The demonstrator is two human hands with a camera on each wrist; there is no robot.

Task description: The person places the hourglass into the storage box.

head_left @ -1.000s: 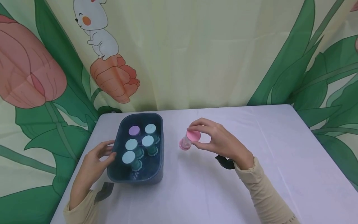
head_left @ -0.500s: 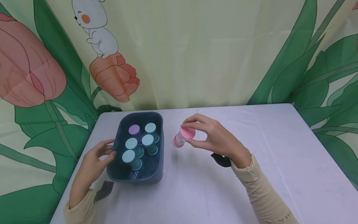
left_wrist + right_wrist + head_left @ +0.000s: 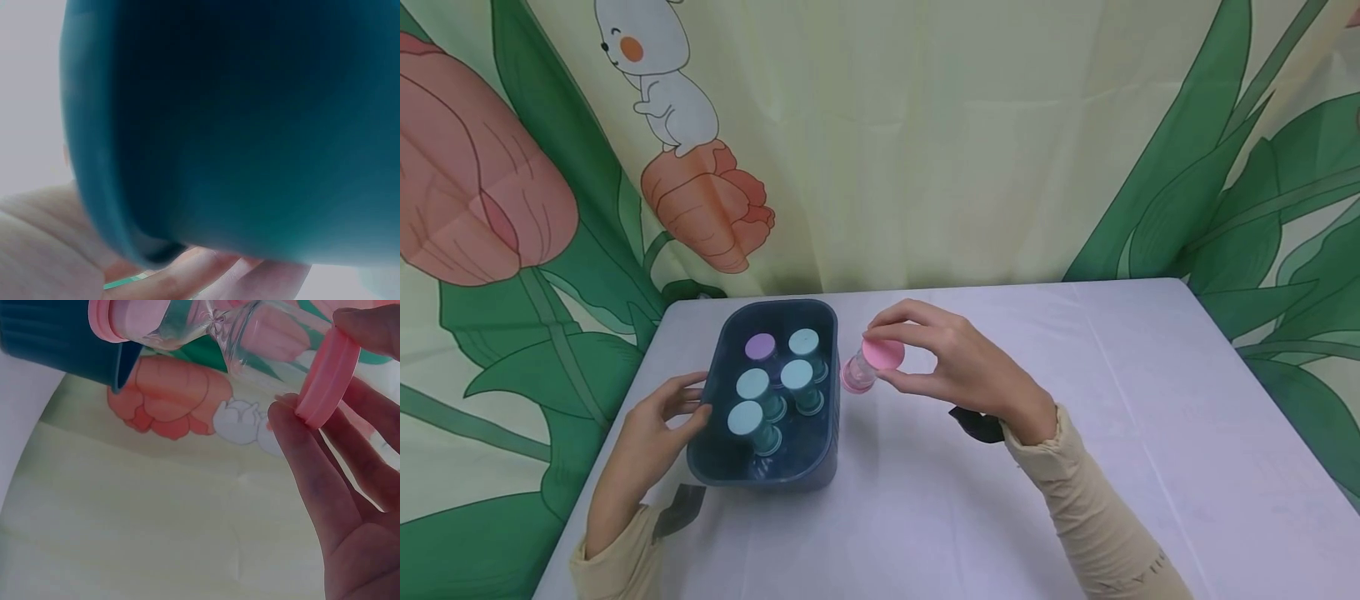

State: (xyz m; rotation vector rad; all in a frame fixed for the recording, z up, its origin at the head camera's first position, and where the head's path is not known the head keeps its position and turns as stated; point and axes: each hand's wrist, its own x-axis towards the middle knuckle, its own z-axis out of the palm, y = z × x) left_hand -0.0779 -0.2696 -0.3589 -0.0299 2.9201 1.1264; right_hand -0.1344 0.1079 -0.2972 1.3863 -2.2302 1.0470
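Note:
My right hand [image 3: 951,362] pinches a pink-capped sand timer [image 3: 859,372] by its upper cap, thumb and fingertips at the edge. The timer hangs tilted above the table, its lower cap close by the right wall of a dark blue bin [image 3: 823,462]. Seen in the right wrist view, the sand timer [image 3: 250,347] has clear glass with a narrow waist and pink sand at its far end. My left hand [image 3: 658,429] holds the bin's left rim; its fingers [image 3: 181,278] curl along the outside. Inside the bin stand one purple-capped timer [image 3: 760,348] and several light-blue-capped timers [image 3: 754,385].
The bin stands on the left part of a table with a white cloth [image 3: 1075,375]. Behind the table hangs a curtain [image 3: 925,167] printed with a rabbit, a carrot, tulips and leaves.
My right hand has carried the pink sand timer left and slightly up, towards the bin's right wall. My left hand and the bin have stayed in place.

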